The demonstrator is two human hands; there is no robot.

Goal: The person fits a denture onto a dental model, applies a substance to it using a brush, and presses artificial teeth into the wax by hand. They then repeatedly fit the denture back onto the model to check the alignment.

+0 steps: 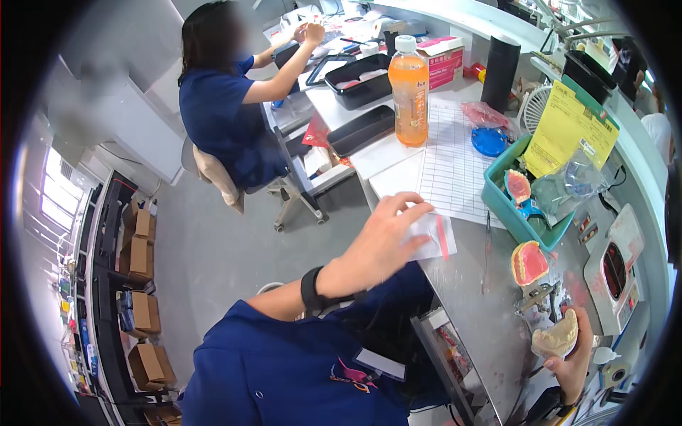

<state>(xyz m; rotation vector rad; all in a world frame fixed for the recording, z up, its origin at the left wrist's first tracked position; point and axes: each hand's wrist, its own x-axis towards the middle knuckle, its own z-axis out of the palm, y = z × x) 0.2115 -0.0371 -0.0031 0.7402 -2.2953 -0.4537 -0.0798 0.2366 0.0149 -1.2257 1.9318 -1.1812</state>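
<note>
My left hand [381,238] rests with spread fingers on a small clear plastic bag with a red strip [435,236] at the near edge of the grey bench [472,312]. My right hand [570,355] grips a cream plaster tooth cast [556,338] low at the right. Just above the cast a pink denture model [528,262] sits on a metal articulator [538,297]. A thin metal hand tool [486,252] lies on the bench between my two hands.
A teal tray [499,202] holds a pink model, clear bags and a yellow sheet [568,129]. A printed grid sheet [455,160] and an orange drink bottle [409,91] stand behind. A seated person in blue [224,106] works at the far bench. Cardboard boxes [142,248] fill shelves at left.
</note>
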